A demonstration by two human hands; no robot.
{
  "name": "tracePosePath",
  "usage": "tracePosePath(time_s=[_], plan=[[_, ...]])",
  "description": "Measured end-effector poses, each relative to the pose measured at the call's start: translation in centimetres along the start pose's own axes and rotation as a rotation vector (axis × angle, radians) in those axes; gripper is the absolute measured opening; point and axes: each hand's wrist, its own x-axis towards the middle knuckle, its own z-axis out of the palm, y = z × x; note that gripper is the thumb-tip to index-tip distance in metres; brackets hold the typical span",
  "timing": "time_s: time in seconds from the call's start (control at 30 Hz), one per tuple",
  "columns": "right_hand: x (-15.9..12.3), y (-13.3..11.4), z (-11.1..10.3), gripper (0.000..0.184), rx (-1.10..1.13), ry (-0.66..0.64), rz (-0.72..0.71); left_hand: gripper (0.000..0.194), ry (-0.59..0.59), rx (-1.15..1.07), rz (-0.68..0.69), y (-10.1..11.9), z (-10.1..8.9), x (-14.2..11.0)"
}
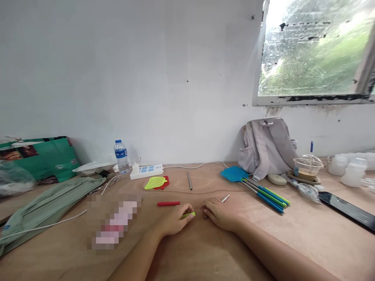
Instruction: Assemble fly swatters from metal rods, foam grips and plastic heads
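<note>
My left hand (173, 221) rests on the wooden table (205, 253) with its fingers closed round a short yellow-green handle piece (189, 214). My right hand (218, 214) lies just to its right, fingers curled, pinching one end of a thin metal rod (225, 198) that slants up to the right. A red handle piece (168, 203) lies just beyond my left hand. Farther back lie a yellow-green swatter head (155, 182) over a red one (166, 182), and a loose metal rod (190, 181).
Several assembled fly swatters with blue heads (234, 173) and blue and green handles lie at right. Behind them stand a grey backpack (266, 146), a plastic cup (306, 168) and white jars (353, 171). A water bottle (121, 157), power strip (146, 171), green bags and a phone (348, 210) ring the table.
</note>
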Motion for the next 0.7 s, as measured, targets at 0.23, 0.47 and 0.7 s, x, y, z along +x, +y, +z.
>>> tracePosePath(time_s=[0.23, 0.47, 0.7], plan=[[-0.6, 1.9, -0.9, 0.014, 0.252, -0.085, -0.113, 0.027, -0.014, 0.024, 0.006, 0.3, 0.3, 0.0], [-0.3, 1.5, -0.4, 0.014, 0.197, 0.020, 0.010, 0.025, 0.024, -0.001, 0.011, 0.3, 0.5, 0.3], [-0.4, 0.2, -1.0, 0.017, 0.081, -0.047, -0.018, 0.025, 0.105, -0.053, 0.011, 0.5, 0.5, 0.5]])
